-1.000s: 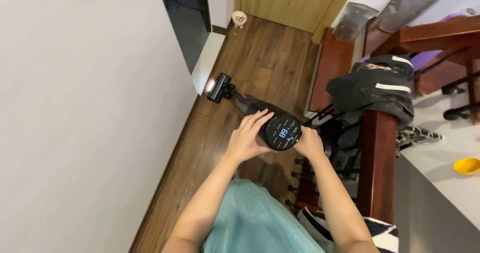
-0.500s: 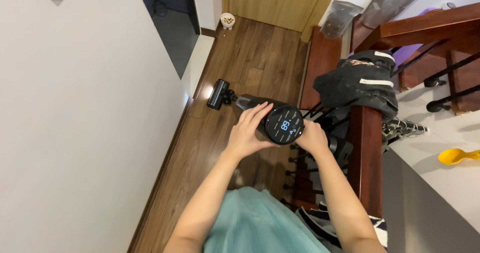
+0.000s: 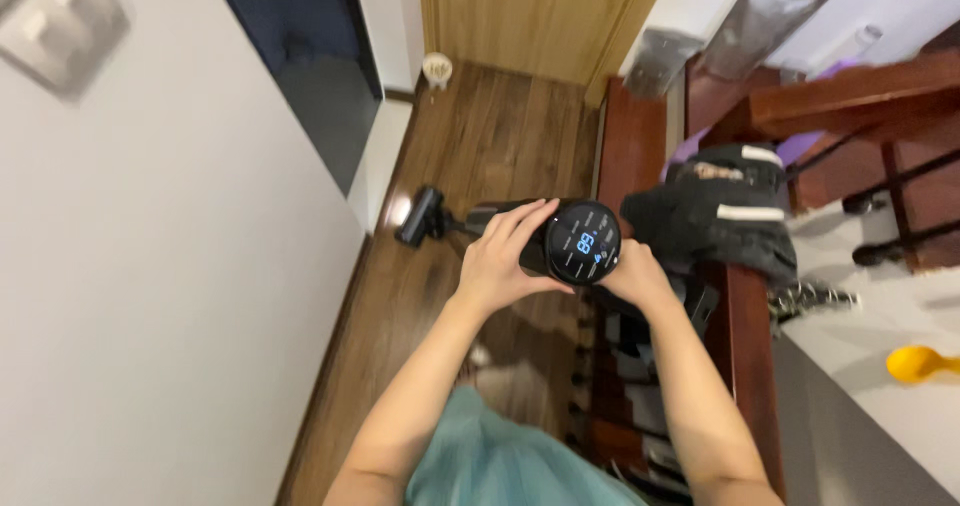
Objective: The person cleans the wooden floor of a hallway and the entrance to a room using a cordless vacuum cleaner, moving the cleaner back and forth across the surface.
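I hold a black stick vacuum (image 3: pixel 575 241) with both hands over a dark wooden floor. Its round end faces me with a lit blue display. My left hand (image 3: pixel 505 256) wraps the body just left of the display. My right hand (image 3: pixel 632 271) grips the handle on the display's right side, partly hidden behind it. The vacuum's tube runs away from me to the floor head (image 3: pixel 420 216), which rests on the boards near the white wall's base with a small light lit at its front.
A white wall (image 3: pixel 150 296) runs along the left, with a dark doorway (image 3: pixel 300 66) beyond. A wooden door (image 3: pixel 530 16) closes the corridor's far end. On the right stands a dark wooden rail (image 3: pixel 735 336) with a black bag (image 3: pixel 715 216) on it. A yellow object (image 3: pixel 920 363) lies far right.
The view has tilted up and the vacuum's floor head has moved a little farther along the floor. Both hands keep the same hold on the vacuum.
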